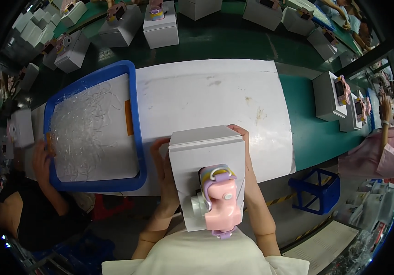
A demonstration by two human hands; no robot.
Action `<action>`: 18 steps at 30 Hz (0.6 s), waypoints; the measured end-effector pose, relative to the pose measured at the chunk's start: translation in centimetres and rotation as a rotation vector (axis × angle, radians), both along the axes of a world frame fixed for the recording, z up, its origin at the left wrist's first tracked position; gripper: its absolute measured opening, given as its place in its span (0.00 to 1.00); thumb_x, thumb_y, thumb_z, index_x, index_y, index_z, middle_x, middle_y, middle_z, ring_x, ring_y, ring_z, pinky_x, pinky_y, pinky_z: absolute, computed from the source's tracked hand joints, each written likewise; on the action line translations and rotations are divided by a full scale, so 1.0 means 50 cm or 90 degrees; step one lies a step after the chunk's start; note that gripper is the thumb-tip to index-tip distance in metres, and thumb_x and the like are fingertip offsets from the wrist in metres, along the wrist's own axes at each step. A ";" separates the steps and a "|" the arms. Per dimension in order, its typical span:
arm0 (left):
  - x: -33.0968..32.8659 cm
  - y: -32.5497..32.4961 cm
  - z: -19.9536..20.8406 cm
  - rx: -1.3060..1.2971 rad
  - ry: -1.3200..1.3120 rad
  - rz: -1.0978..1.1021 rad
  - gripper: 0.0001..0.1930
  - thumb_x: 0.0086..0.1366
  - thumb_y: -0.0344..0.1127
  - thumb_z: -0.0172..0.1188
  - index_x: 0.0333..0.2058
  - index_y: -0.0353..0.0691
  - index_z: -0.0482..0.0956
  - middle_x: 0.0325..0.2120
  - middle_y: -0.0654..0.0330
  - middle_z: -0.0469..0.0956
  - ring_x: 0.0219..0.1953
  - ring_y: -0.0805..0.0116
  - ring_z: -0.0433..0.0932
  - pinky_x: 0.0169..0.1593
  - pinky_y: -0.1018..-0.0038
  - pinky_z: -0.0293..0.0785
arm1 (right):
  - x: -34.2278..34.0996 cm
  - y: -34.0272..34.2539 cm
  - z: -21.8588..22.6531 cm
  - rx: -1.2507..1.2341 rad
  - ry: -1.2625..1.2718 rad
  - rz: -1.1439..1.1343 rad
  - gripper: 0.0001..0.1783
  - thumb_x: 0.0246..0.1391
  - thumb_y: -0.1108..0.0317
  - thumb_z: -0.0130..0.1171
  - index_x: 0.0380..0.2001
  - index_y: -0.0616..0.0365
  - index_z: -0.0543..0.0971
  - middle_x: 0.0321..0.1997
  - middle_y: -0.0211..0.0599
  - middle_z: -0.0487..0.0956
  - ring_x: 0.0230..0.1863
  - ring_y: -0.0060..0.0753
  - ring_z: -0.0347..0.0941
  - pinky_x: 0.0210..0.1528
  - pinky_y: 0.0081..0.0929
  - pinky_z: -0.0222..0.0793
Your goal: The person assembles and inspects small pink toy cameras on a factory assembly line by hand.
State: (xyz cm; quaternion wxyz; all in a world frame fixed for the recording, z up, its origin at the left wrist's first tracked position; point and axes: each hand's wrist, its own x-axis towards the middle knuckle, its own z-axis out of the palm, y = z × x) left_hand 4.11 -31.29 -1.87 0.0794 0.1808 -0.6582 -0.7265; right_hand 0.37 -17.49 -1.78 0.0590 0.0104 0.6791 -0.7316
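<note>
Close in front of my body I hold a white cardboard box (206,156) between both hands. My left hand (161,160) is pressed to the box's left side, its fingers partly hidden behind the box. My right hand (241,134) grips the right side, with fingers curled over the far right corner. On top of the box rests a pink toy camera (224,204) with a pale round lens part and a purple strap. Neither hand touches the toy camera.
At left stands a blue tray (138,156) with clear plastic strips; a co-worker's hand (41,160) is at its left edge. A white sheet (210,91) covers the bench. White boxes (327,98) with toy cameras stand right and far. A blue stool (316,190) is at right.
</note>
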 end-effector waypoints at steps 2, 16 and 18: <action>-0.012 0.006 0.042 0.027 0.005 -0.034 0.17 0.64 0.37 0.35 0.50 0.36 0.57 0.44 0.58 0.61 0.48 0.67 0.59 0.52 0.73 0.53 | 0.003 -0.004 0.000 -0.031 -0.091 0.011 0.13 0.57 0.67 0.35 0.42 0.62 0.64 0.40 0.38 0.65 0.39 0.27 0.59 0.40 0.20 0.57; -0.020 -0.002 -0.076 -0.170 0.066 -0.012 0.27 0.64 0.49 0.33 0.56 0.38 0.49 0.56 0.52 0.50 0.58 0.57 0.49 0.59 0.64 0.44 | 0.010 0.088 0.020 0.191 0.055 -0.057 0.17 0.57 0.68 0.35 0.37 0.65 0.73 0.39 0.38 0.71 0.39 0.26 0.66 0.36 0.19 0.59; -0.025 0.028 -0.074 -0.179 0.079 -0.018 0.28 0.63 0.50 0.34 0.57 0.38 0.48 0.57 0.51 0.48 0.59 0.56 0.48 0.60 0.63 0.43 | 0.034 0.097 0.036 0.163 0.007 0.022 0.14 0.53 0.70 0.41 0.38 0.65 0.73 0.40 0.41 0.71 0.37 0.30 0.68 0.37 0.21 0.61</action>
